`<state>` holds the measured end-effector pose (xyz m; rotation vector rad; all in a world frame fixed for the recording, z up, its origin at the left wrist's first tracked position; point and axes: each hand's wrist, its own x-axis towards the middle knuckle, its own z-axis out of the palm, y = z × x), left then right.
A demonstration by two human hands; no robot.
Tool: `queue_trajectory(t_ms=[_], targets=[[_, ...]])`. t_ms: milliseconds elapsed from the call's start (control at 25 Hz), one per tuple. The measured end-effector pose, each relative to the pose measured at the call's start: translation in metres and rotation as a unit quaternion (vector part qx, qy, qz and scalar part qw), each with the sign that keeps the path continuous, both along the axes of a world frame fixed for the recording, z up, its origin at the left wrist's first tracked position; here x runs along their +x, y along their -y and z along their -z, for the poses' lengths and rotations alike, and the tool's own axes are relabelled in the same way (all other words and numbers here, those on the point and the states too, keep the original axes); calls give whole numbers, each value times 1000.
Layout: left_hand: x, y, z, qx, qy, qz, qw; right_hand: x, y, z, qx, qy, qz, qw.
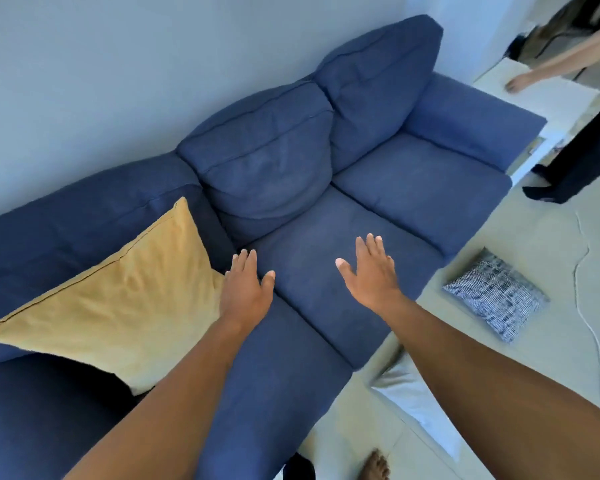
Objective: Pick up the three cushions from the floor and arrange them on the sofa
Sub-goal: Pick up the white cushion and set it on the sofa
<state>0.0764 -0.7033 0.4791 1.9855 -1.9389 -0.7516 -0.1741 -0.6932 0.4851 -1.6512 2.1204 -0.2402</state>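
Cushions: one yellow (111,303) on sofa (413,188), two on floor.

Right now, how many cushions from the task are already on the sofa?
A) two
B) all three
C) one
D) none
C: only the yellow cushion leans on the sofa; the patterned cushion and the pale cushion lie on the floor.

A blue sofa (326,271) carries one yellow cushion (118,306), leaning on its back at nine o'clock. On the pale floor (499,393), a black-and-white cushion (496,296) lies at three o'clock, a white cushion (409,393) at five, just beside the sofa.
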Motion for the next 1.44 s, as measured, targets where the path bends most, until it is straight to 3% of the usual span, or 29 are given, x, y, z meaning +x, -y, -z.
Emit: queue_trajectory(t_ms=[480,840,1160,1440], targets=[[-291,-85,17,41,73,257,963,-257,-195,10,21,-2,208,978],[-403,-93,53,73,99,397,910,-326,-254,40,81,9,316,945],[-466,-75,104,131,110,429,887,-370,-254,100,140,45,358,922],[-500,-62,232,197,169,395,881,-404,-241,244,178,128,390,895]])
